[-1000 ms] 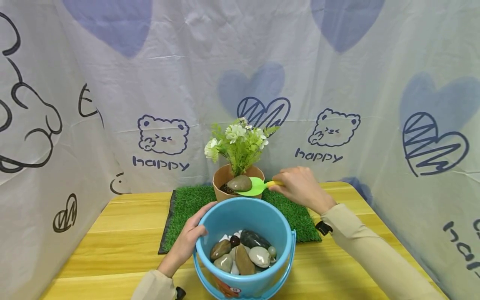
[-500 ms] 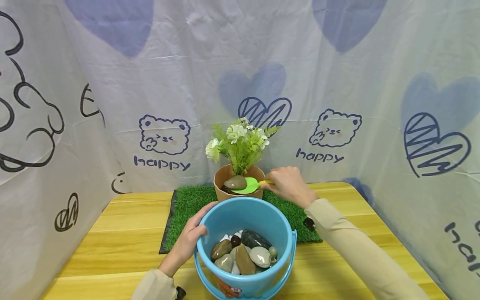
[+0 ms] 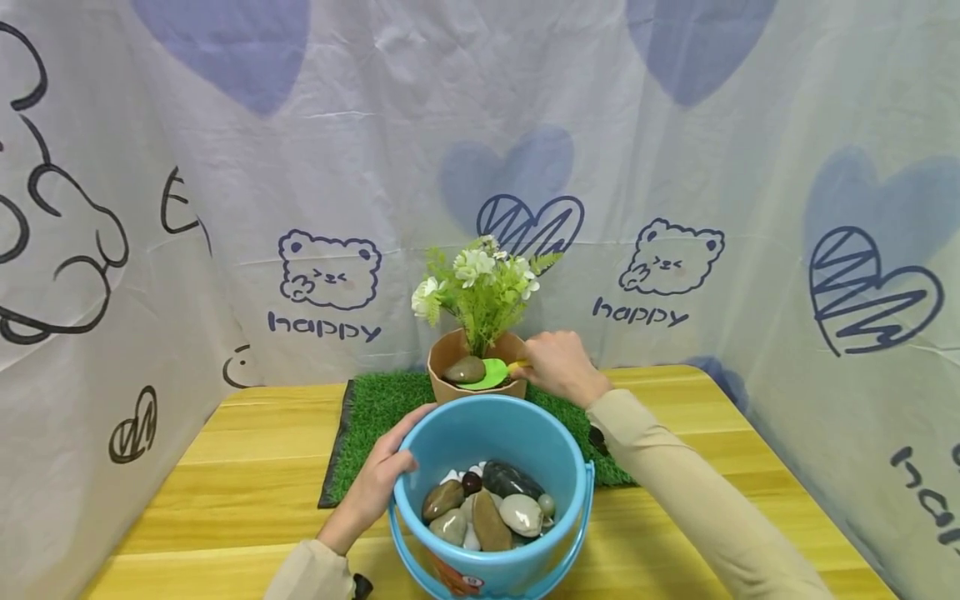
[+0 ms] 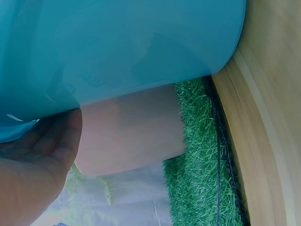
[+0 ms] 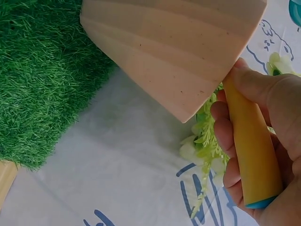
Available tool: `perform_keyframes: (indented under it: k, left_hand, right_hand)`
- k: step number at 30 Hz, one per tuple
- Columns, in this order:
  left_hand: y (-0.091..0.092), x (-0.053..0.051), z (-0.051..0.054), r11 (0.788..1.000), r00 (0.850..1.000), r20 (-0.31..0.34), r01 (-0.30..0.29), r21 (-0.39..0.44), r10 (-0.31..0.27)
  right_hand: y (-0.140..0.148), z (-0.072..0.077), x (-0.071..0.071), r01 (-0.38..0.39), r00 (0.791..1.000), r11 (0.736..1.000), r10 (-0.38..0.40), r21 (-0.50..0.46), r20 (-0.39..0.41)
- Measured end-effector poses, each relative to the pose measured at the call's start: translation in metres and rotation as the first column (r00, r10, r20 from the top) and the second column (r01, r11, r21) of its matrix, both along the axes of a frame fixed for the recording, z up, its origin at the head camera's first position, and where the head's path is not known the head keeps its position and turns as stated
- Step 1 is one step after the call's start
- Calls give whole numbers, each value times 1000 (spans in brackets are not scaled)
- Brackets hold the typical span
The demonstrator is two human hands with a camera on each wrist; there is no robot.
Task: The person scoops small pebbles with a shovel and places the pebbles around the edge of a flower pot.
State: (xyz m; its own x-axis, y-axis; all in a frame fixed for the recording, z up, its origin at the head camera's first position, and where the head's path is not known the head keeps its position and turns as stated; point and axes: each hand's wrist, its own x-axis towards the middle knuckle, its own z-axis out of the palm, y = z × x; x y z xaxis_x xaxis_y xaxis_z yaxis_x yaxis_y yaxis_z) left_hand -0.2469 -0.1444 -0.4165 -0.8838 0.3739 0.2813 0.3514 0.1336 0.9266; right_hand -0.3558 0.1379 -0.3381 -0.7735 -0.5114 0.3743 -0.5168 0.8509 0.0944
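Okay, far left: bare table [image 3: 210, 483], then mat [image 3: 371, 417]. Your left hand [image 3: 378, 473] next, gripping bucket, thumb hooked over rim, fingers outside. Stone [image 3: 465, 368] sits in mouth of pot [image 5: 174, 52], at left end of green scoop [image 3: 492, 375] blade; on it or against it, can't tell. Flowers [image 3: 480, 287] rise just behind. Bucket [image 3: 487, 425] stands nearer you, pebbles [image 3: 491, 518] inside. Finally, far right: your right hand [image 3: 558, 367], fingers wrapped round scoop's yellow handle, beside pot's right rim.
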Motion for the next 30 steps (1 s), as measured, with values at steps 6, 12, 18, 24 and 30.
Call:
perform_keyframes:
  k: [6,12,18,24,30]
  left_hand:
    - [0,-1,0,1000,1000,-6,10,4,-10]
    - [-1,0,-1,1000,1000,-9,5,-2,-5]
    - [-1,0,0,1000,1000,-16,9,2,-9]
    - [0,0,1,1000,1000,1,11,6,-11]
    - [0,0,0,1000,1000,2,-4,-2,4]
  right_hand:
    - [-8,3,-7,-27,999,1000,27,13,24]
    - [-17,6,-11,-13,999,999,11,46,44]
    - [-24,7,-12,-4,998,998,1,59,57]
    - [-28,9,-14,24,996,997,-29,70,80]
    - [-31,10,-15,20,995,996,-27,83,93]
